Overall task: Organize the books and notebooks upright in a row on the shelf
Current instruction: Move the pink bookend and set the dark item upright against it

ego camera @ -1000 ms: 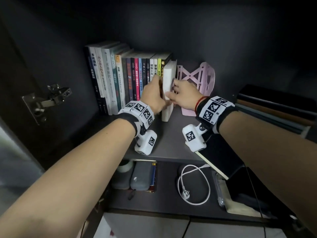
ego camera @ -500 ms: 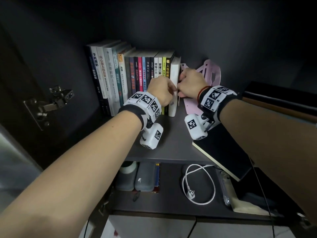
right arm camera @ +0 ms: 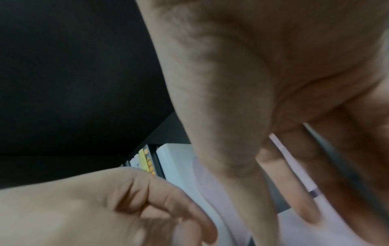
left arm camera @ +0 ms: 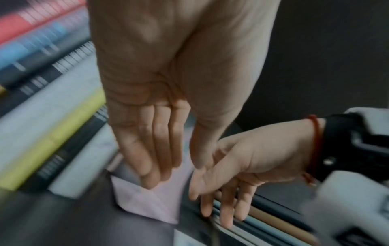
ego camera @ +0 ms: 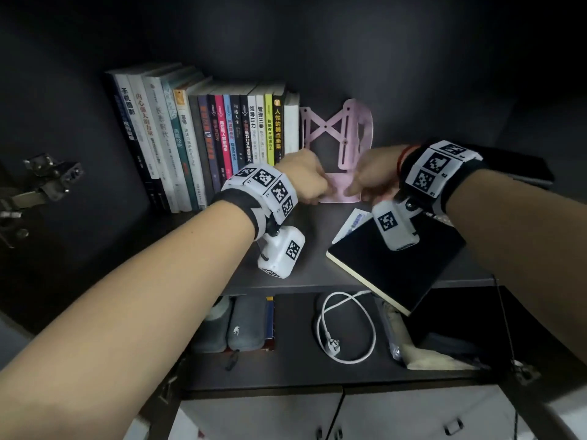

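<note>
With the row of books stood upright at the back left of the shelf, both hands, left hand and right hand, are held empty with fingers loosely straight, seemingly touching the pink bookend base, while the black notebook is left flat nearest the right hand.

Pink bookend, black notebook, white cable, checker-patterned wristbands.

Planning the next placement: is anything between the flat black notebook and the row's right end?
Yes. The pink bookend stands right beside the white book ending the row, filling that slot; left hand and right hand reach its base.
</note>
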Available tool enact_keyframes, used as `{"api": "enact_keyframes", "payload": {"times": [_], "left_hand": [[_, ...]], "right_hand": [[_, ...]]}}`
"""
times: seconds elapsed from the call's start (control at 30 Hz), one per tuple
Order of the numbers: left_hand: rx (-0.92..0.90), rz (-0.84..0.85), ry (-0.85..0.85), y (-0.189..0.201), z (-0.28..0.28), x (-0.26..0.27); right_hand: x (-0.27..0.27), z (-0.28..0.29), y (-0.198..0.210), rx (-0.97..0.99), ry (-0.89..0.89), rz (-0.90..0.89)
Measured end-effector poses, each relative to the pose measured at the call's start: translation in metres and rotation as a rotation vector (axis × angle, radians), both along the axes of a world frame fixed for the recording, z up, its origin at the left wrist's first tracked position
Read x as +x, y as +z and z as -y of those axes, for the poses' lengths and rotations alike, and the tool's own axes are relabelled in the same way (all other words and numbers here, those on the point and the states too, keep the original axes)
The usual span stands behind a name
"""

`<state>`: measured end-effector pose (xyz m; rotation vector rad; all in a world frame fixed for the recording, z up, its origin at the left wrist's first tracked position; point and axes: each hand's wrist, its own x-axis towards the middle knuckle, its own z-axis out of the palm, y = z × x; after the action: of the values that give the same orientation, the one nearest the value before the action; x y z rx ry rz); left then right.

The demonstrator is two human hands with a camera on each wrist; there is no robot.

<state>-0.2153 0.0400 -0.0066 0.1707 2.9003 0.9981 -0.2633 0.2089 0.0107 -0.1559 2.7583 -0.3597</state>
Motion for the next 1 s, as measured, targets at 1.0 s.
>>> {"api": "enact_keyframes", "payload": {"times": [1.0], "left_hand": [[-0.366, -0.103, 0.062, 0.032, -0.083, 0.078]], "right_hand": [[0.06, -0.053, 0.023, -1.087, -0.31, 0.075]]}}
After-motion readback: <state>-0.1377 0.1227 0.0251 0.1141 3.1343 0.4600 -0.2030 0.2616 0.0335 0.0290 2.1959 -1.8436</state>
